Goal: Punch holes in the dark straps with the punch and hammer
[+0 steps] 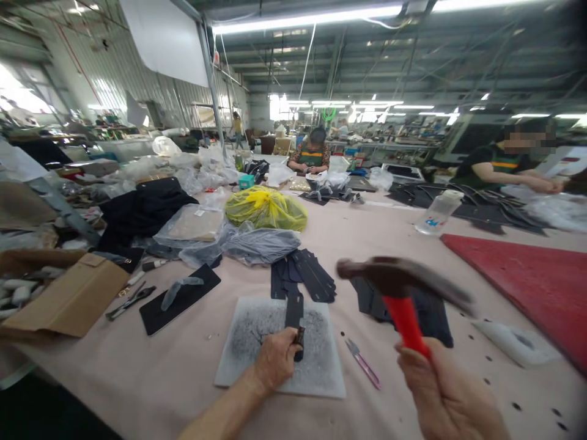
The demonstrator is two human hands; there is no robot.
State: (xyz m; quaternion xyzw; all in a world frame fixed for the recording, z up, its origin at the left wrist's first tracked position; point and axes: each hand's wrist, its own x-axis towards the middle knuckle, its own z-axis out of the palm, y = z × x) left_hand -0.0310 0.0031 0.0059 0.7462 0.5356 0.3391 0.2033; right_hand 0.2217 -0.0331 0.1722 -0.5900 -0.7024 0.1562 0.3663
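My right hand (449, 391) is wrapped round the red handle of a claw hammer (403, 305), raised above the table and slightly blurred. Down on a white board (233, 366) with grey smudges, my left hand (277, 360) grips a short dark metal punch (301, 337). The punch stands on a narrow dark strip (294, 308) that lies lengthwise on the board. My fingers partly hide its lower part. Just right of the board lie pink-handled thread snips (364, 365). Beyond it is a fanned stack of dark strips (314, 275).
More dark pieces (440, 318) lie behind the hammer. A cardboard box (68, 296), a black panel (181, 299), a yellow bag (266, 209), a clear bottle (438, 212) and a red board (518, 275) surround the work area. Two people sit across the table.
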